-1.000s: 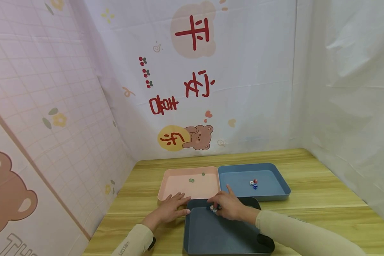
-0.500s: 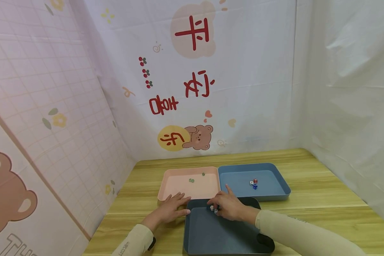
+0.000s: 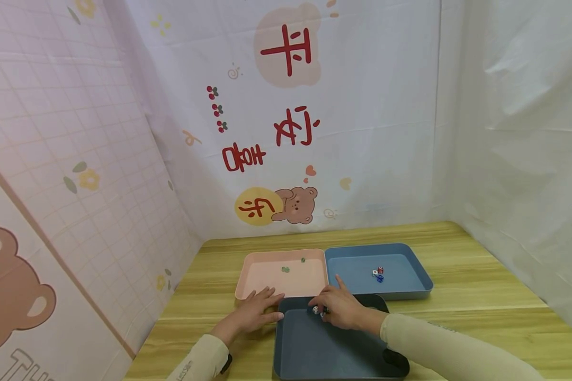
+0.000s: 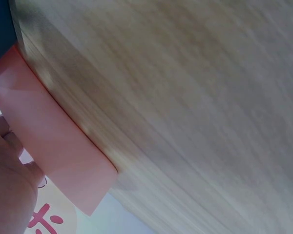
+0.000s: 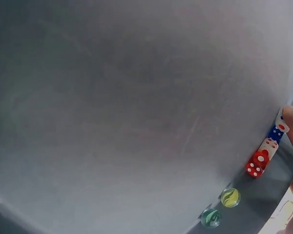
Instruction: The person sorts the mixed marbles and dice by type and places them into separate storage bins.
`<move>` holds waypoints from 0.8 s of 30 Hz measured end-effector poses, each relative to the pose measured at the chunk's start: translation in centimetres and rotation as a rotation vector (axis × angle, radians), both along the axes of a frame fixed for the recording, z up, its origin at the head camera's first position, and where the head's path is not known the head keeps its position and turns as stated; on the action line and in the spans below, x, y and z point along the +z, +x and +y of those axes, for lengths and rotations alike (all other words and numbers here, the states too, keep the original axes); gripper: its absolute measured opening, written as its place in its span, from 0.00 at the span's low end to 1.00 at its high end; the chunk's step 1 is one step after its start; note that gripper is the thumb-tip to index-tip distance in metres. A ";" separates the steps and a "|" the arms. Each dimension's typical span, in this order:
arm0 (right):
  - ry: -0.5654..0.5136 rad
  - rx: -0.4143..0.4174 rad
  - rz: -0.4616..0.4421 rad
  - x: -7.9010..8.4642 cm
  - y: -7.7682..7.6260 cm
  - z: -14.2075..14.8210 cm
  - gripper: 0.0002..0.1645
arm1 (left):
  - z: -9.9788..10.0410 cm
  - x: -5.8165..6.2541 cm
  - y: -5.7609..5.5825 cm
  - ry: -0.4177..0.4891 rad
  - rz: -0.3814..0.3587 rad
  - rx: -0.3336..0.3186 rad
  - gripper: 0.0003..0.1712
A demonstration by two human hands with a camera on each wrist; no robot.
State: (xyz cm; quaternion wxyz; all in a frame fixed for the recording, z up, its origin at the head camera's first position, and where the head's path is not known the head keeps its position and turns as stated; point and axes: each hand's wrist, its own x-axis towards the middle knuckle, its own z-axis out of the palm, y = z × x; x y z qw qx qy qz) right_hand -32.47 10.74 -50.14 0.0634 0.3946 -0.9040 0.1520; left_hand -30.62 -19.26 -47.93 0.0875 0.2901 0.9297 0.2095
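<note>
Right Hand at the Dice in the Dark Tray

The right hand (image 3: 340, 307) reaches into the dark tray (image 3: 310, 346), a fingertip touching a white die (image 5: 280, 126) at the end of a row; whether it pinches the die I cannot tell. Beside that die sit a blue die (image 5: 274, 133), another white die (image 5: 267, 146) and red dotted faces (image 5: 254, 169), one die or two being unclear; past them, near the same wall, lie a yellow-swirled marble (image 5: 230, 197) and a green-swirled marble (image 5: 211, 218).

The left hand (image 3: 253, 311) holds nothing; its fingers spread loosely by the front of the pink tray (image 3: 262, 283), its thumb at the dark tray's left rim.

Small green pieces (image 3: 285, 270) lie in the pink tray, with another green piece (image 3: 303, 260) farther back; the blue tray (image 3: 350, 270), to its right, carries red, white and blue dice (image 3: 380, 278) in a cluster; all three trays stand on a wood-grained worktop (image 3: 476, 280), before a printed white cloth (image 3: 386, 132).
</note>
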 end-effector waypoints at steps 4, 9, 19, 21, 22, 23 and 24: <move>-0.021 0.000 -0.007 0.2 0.0 0.0 0.25 | 0.0 0.1 0.1 -0.001 -0.001 0.000 0.38; -0.079 -0.006 -0.040 1.3 0.2 -0.2 0.26 | 0.0 0.1 0.2 0.007 -0.011 0.001 0.38; -0.238 -0.117 -0.028 5.7 -2.1 2.1 0.27 | -0.1 0.0 0.1 0.014 -0.014 -0.001 0.38; -0.250 -0.191 -0.026 6.1 -3.1 3.6 0.28 | -0.1 0.0 0.0 0.008 -0.013 -0.007 0.38; -0.254 -0.227 -0.033 6.1 -3.6 4.5 0.28 | -0.1 0.0 0.0 0.010 -0.013 -0.011 0.38; -0.252 -0.263 -0.030 6.0 -4.1 5.4 0.29 | -0.1 0.0 0.0 0.010 -0.011 -0.012 0.38; -0.253 -0.294 -0.024 5.7 -4.7 6.4 0.29 | -0.1 0.0 0.0 0.007 -0.010 -0.014 0.38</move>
